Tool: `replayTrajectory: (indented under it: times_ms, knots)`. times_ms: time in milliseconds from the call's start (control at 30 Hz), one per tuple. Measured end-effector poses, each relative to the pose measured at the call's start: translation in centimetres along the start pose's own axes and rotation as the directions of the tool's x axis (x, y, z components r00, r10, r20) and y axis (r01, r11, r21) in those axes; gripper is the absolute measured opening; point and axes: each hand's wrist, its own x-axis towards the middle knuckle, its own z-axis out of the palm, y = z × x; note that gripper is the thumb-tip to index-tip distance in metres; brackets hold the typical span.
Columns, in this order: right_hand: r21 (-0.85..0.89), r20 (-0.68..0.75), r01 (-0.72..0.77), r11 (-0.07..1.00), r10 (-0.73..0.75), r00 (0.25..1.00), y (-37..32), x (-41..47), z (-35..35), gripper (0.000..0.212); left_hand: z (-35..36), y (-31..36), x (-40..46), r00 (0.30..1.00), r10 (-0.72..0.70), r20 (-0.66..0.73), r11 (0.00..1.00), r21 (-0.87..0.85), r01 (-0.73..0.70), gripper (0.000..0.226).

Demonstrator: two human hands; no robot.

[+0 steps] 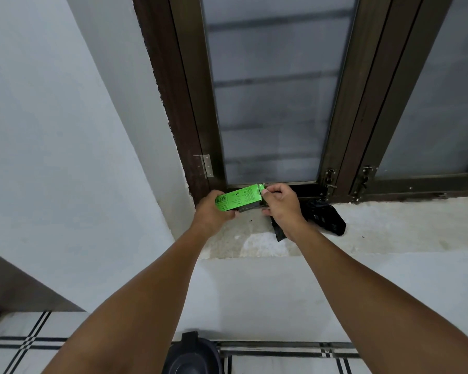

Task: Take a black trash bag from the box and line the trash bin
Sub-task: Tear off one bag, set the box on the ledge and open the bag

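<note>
Above the window sill [389,225], the left hand [210,215] grips the green box [238,201] while the right hand [281,205] pinches its end flap. A black trash bag [326,217] lies on the sill just right of the box, and the trash bin [191,357] stands on the floor below.

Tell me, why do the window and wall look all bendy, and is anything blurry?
Head view: the wide lens bows the window frame and wall; light is soft and even, without glare; the green box between both hands stays fairly sharp, its print too small to read.
</note>
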Motion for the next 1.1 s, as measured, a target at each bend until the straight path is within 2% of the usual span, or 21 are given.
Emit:
replayTrajectory:
  times_ms: [267,433,533,667,800,900,1000,1100]
  knots:
    - [-0.028,0.011,0.007,1.000,-0.007,1.000,-0.3,-0.1,0.1,0.013,0.0,0.0,0.0,0.999,0.016,-0.037,1.000,-0.013,-0.017,0.055]
    - [0.000,0.093,-0.032,0.999,0.032,0.995,-0.9,-0.6,-0.3,0.035,-0.3,0.1,-0.5,1.000,-0.028,-0.013,0.990,-0.141,0.026,0.054]
    - [-0.002,0.106,0.000,1.000,0.001,0.994,-0.8,-0.7,-0.4,0.029,-0.4,0.1,-0.8,0.998,-0.038,0.051,0.977,-0.209,0.048,0.055]
    - [-0.009,0.064,0.034,0.999,-0.034,0.997,-0.6,-0.8,-0.3,0.010,-0.6,0.3,-1.1,0.996,-0.040,0.082,0.974,-0.219,0.057,0.060]
    - [-0.119,0.057,0.077,0.990,-0.070,0.996,-0.3,-0.8,-0.4,0.022,-0.8,0.5,-1.1,0.994,-0.053,0.090,0.979,-0.189,0.070,0.073]
    - [-0.153,0.061,0.045,0.987,-0.036,0.997,-0.6,-0.8,-0.4,0.024,-0.9,0.7,-1.0,0.990,-0.084,0.113,0.987,-0.130,0.099,0.081]
    - [-0.118,0.056,-0.012,0.993,0.019,0.998,-0.8,-1.0,-0.2,0.025,-0.7,1.0,-0.8,0.984,-0.164,0.068,0.982,-0.080,0.169,0.072]
    - [-0.131,0.041,-0.069,0.989,0.075,0.996,-0.6,-1.0,0.0,0.028,-0.4,1.1,-0.7,0.972,-0.218,0.082,0.970,-0.096,0.225,0.064]
